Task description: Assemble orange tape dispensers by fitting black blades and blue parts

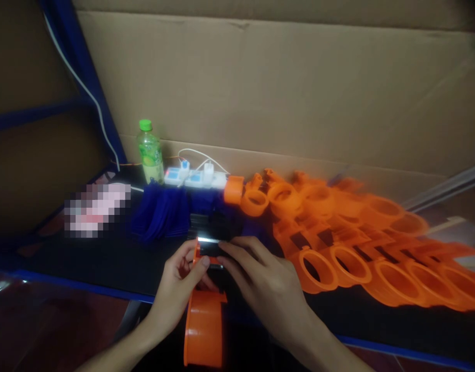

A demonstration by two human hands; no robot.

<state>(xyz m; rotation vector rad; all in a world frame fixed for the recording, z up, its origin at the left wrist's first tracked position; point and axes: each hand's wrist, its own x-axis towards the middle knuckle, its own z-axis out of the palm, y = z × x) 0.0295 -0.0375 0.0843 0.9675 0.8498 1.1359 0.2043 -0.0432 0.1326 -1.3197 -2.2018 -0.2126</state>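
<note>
My left hand point(179, 284) grips an orange plastic tape dispenser point(204, 328) near its top, thumb pressed by the toothed metal blade point(208, 242). The dispenser's round body hangs down toward me, over the table's front edge. Across the blade end lies my right hand point(260, 281), its fingers pressing on the dark part beside the blade. Both hands meet at the dispenser's head.
Many more orange dispensers point(357, 243) are piled across the black table point(106, 263) to the right. A heap of dark blue plastic parts point(163, 212) lies behind my hands. A green-capped bottle point(150, 152) and a white power strip point(194, 178) stand against the cardboard wall point(280, 88).
</note>
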